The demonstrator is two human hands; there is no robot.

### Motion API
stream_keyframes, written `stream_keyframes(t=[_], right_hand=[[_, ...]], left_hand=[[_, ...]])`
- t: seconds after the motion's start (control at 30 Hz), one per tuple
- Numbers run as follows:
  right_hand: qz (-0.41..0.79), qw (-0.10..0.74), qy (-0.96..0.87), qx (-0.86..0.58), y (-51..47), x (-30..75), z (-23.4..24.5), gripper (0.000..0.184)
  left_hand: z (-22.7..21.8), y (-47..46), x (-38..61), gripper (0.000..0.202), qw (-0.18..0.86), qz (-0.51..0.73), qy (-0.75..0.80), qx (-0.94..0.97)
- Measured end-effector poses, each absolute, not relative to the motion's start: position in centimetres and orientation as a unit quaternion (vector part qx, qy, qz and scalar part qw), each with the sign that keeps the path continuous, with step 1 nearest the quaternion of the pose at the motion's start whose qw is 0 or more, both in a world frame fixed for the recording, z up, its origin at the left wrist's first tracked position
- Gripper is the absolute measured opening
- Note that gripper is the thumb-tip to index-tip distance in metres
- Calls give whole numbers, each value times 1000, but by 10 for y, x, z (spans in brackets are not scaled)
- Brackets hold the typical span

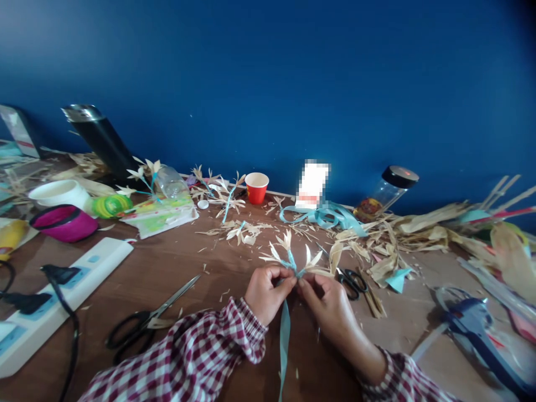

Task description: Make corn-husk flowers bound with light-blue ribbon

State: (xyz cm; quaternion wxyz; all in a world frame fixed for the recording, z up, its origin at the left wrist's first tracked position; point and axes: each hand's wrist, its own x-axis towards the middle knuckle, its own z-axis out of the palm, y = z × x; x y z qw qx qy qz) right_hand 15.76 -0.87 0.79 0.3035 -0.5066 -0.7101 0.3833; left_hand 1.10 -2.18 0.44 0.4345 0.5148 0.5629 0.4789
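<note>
Both hands meet at the middle of the table around a husk flower (288, 254) with several pale pointed blooms on stems wrapped in light blue. My left hand (268, 293) pinches the base where the stems join. My right hand (329, 307) pinches the same joint from the other side, thumb and fingertips pressed together. A light blue ribbon (285, 340) hangs from between the fingers down toward the table's near edge. The fingertips hide exactly how the ribbon passes round the stems.
Black-handled scissors (153, 318) lie at left, beside a white power strip (62, 296). Another pair of scissors (353, 283) is near my right hand. At right are a blue glue gun (473, 324) and dried husks (422, 229). A red paper cup (257, 190) and coiled ribbon (335, 216) stand behind.
</note>
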Motion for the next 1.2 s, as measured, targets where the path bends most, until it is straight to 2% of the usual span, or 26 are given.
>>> stream_keyframes(t=[0.9, 1.2], right_hand=[[372, 321, -699, -520, -10, 154, 6, 17], [350, 334, -708, -514, -9, 152, 6, 15]], left_hand=[[-2, -22, 14, 10, 425, 503, 575, 486], [-3, -22, 15, 12, 459, 501, 581, 448]])
